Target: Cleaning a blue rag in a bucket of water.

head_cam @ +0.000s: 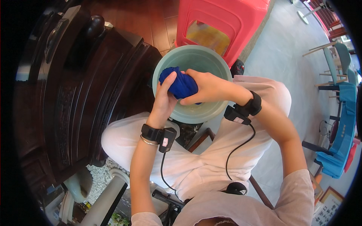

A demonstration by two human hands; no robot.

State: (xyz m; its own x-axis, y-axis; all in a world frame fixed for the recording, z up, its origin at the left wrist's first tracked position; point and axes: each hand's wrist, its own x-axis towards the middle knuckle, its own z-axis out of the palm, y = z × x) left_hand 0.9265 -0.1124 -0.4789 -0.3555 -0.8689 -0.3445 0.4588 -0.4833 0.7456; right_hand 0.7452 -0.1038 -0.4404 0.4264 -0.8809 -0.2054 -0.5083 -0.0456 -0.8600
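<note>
A bunched blue cloth [182, 86] is gripped between my two hands, above a round pale green plastic basin [208, 118]. My left hand [164, 97] clasps its left side, with the thumb lying across the front. From the right, my right hand [208, 86] presses on the cloth, thumb below and fingers over the top. Part of the basin's inside is hidden behind the hands and cloth. Whether the basin holds water I cannot tell for certain. Each wrist wears a black strap with a small cabled device.
A red plastic stool [223, 17] stands just beyond the basin. Dark carved wooden furniture [84, 93] rises close on the left. White pebbles [97, 180] and a grey column [104, 197] lie at lower left. Blue-covered seating [336, 147] is at far right.
</note>
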